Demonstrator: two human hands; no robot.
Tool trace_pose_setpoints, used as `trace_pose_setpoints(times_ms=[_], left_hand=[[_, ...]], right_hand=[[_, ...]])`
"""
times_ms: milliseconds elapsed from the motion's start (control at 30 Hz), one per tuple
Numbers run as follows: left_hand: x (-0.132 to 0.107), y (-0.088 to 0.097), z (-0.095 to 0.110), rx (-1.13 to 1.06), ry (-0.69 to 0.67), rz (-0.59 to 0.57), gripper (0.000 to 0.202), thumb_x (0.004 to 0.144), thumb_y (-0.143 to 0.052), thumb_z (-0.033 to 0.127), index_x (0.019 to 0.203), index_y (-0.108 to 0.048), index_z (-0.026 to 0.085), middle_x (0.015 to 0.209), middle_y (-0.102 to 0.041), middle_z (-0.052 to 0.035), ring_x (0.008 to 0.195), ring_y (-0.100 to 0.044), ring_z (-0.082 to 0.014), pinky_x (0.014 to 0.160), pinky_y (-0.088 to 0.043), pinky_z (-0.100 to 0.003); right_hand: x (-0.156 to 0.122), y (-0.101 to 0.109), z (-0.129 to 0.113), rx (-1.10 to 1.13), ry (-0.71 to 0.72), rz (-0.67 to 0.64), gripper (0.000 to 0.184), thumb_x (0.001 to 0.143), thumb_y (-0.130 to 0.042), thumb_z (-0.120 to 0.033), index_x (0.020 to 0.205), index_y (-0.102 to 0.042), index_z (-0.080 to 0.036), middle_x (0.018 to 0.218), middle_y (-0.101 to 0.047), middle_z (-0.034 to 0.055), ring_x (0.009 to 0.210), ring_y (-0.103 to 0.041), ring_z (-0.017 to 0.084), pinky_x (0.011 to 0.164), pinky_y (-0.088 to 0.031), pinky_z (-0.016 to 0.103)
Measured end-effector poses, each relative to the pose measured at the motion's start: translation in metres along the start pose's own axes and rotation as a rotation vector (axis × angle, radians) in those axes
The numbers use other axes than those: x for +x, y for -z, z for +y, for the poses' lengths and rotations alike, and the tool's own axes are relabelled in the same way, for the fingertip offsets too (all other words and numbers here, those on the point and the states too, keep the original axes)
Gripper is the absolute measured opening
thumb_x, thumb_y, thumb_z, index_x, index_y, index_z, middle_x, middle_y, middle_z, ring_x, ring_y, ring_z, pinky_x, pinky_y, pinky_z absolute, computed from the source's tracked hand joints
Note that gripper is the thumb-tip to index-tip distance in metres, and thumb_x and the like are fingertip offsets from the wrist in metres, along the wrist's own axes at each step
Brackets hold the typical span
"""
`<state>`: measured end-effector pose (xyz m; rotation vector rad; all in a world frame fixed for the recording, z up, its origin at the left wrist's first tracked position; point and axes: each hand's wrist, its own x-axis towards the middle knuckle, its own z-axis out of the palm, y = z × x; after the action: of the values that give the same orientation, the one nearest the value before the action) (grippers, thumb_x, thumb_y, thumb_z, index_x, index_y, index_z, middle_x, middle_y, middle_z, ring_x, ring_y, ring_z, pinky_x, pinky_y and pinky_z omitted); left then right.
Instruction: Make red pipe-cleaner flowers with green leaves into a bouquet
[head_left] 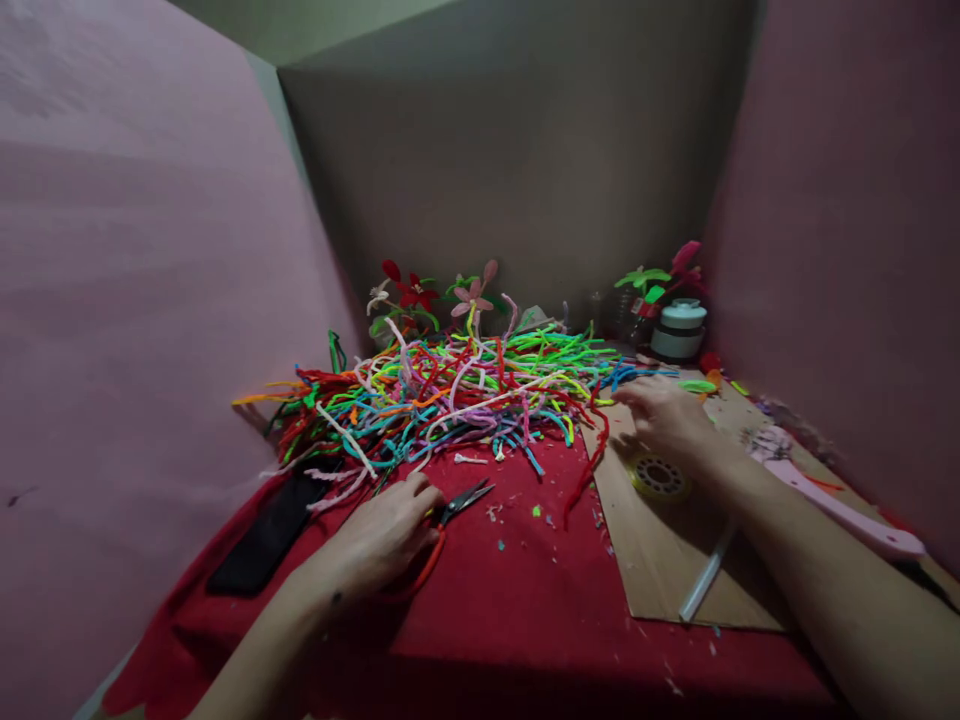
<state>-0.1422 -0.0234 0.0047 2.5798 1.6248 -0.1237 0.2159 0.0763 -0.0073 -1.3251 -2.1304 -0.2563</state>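
Note:
A large heap of multicoloured pipe cleaners (457, 390) lies across the red-covered table. My left hand (382, 535) is curled over the handles of a pair of scissors (457, 505), in front of the heap. The scissors' blades point right and are slightly apart; the fingers hide part of the orange handles. At the heap's right end, my right hand (664, 420) has its fingertips closed at the tips of the pipe cleaners, with a yellow end beside them. Below that hand, a yellow ring-shaped spool (660, 475) sits on a cardboard sheet (645, 570).
A black phone (262, 545) lies at left. On the cardboard is a clear glue stick (709, 575); a pink long-handled tool (840, 510) is farther right. Pipe-cleaner flowers (471, 298) and a pale lidded jar (679, 330) stand at the back. Walls enclose both sides.

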Motion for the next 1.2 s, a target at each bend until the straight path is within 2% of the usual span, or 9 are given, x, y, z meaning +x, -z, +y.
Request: trace_pose_setpoints(times_ms=[233, 367, 467, 567, 633, 767, 900, 1067, 1200], left_hand=[[0.012, 0.002, 0.006, -0.07, -0.087, 0.079, 0.029, 0.082, -0.036, 0.013, 0.102, -0.055, 0.021, 0.099, -0.055, -0.007, 0.09, -0.052, -0.0181, 0.08, -0.041, -0.031], [0.033, 0.006, 0.001, -0.098, -0.03, 0.132, 0.029, 0.078, -0.047, 0.018, 0.105, -0.055, 0.021, 0.101, -0.055, -0.0064, 0.091, -0.052, -0.018, 0.081, -0.041, -0.031], [0.046, 0.013, 0.008, -0.198, -0.018, 0.219, 0.026, 0.078, -0.049, 0.021, 0.104, -0.056, 0.018, 0.101, -0.056, -0.0074, 0.092, -0.052, -0.0188, 0.083, -0.04, -0.032], [0.058, 0.02, 0.034, -0.446, -0.061, 0.235, 0.028, 0.081, -0.049, 0.029, 0.105, -0.056, 0.019, 0.089, -0.06, -0.0032, 0.08, -0.053, -0.0157, 0.075, -0.042, -0.028], [0.068, 0.019, 0.057, -0.686, -0.075, 0.212, 0.035, 0.077, -0.054, 0.033, 0.109, -0.055, 0.018, 0.079, -0.059, -0.0008, 0.071, -0.053, -0.0139, 0.066, -0.042, -0.026], [0.089, 0.012, 0.092, -1.297, -0.09, 0.23, 0.028, 0.076, -0.054, 0.041, 0.082, -0.06, 0.014, 0.064, -0.054, 0.0, 0.049, -0.049, -0.009, 0.047, -0.038, -0.022], [0.102, 0.004, 0.095, -1.55, -0.043, 0.414, 0.032, 0.076, -0.053, 0.044, 0.07, -0.058, 0.013, 0.053, -0.051, 0.0017, 0.039, -0.043, -0.0065, 0.042, -0.036, -0.021], [0.101, -0.001, 0.087, -1.76, -0.15, 0.352, 0.028, 0.071, -0.063, 0.036, 0.086, -0.065, 0.012, 0.059, -0.057, 0.0003, 0.047, -0.051, -0.0085, 0.047, -0.042, -0.022], [0.099, 0.004, 0.085, -1.834, -0.094, 0.464, 0.025, 0.071, -0.065, 0.035, 0.072, -0.065, 0.01, 0.064, -0.063, -0.0035, 0.049, -0.053, -0.0082, 0.045, -0.041, -0.019]], right_hand=[[-0.004, -0.009, -0.017, 0.11, 0.255, -0.226, 0.025, 0.072, -0.051, -0.002, 0.063, -0.066, -0.021, 0.071, -0.065, 0.002, 0.068, -0.053, 0.015, 0.063, -0.039, 0.024], [-0.003, -0.006, -0.019, 0.114, 0.221, -0.123, 0.022, 0.077, -0.05, -0.005, 0.073, -0.066, -0.018, 0.07, -0.065, 0.0044, 0.071, -0.052, 0.018, 0.062, -0.039, 0.027], [-0.003, 0.001, -0.024, 0.178, 0.198, 0.102, 0.017, 0.084, -0.049, -0.012, 0.083, -0.065, -0.016, 0.074, -0.065, 0.0072, 0.075, -0.053, 0.02, 0.067, -0.041, 0.03], [-0.005, 0.005, -0.037, 0.299, 0.222, 0.307, 0.014, 0.086, -0.05, -0.016, 0.086, -0.063, -0.015, 0.072, -0.064, 0.0068, 0.069, -0.054, 0.018, 0.065, -0.044, 0.03], [-0.009, 0.003, -0.048, 0.346, 0.274, 0.302, 0.015, 0.086, -0.048, -0.014, 0.091, -0.063, -0.016, 0.073, -0.063, 0.0066, 0.069, -0.055, 0.017, 0.063, -0.045, 0.029], [-0.017, -0.007, -0.067, 0.314, 0.369, 0.265, 0.021, 0.085, -0.049, -0.011, 0.103, -0.06, -0.016, 0.086, -0.065, 0.0094, 0.081, -0.06, 0.019, 0.072, -0.048, 0.029], [-0.02, -0.015, -0.074, 0.305, 0.321, 0.294, 0.015, 0.086, -0.05, -0.015, 0.098, -0.057, -0.016, 0.085, -0.067, 0.0077, 0.077, -0.064, 0.017, 0.072, -0.048, 0.027], [-0.017, -0.02, -0.077, 0.167, 0.288, 0.259, 0.016, 0.088, -0.045, -0.021, 0.081, -0.058, -0.016, 0.069, -0.066, 0.0065, 0.062, -0.063, 0.018, 0.059, -0.046, 0.028], [-0.017, -0.017, -0.085, 0.155, 0.227, 0.196, 0.02, 0.089, -0.042, -0.024, 0.082, -0.059, -0.017, 0.072, -0.068, 0.0077, 0.066, -0.064, 0.019, 0.06, -0.047, 0.028]])
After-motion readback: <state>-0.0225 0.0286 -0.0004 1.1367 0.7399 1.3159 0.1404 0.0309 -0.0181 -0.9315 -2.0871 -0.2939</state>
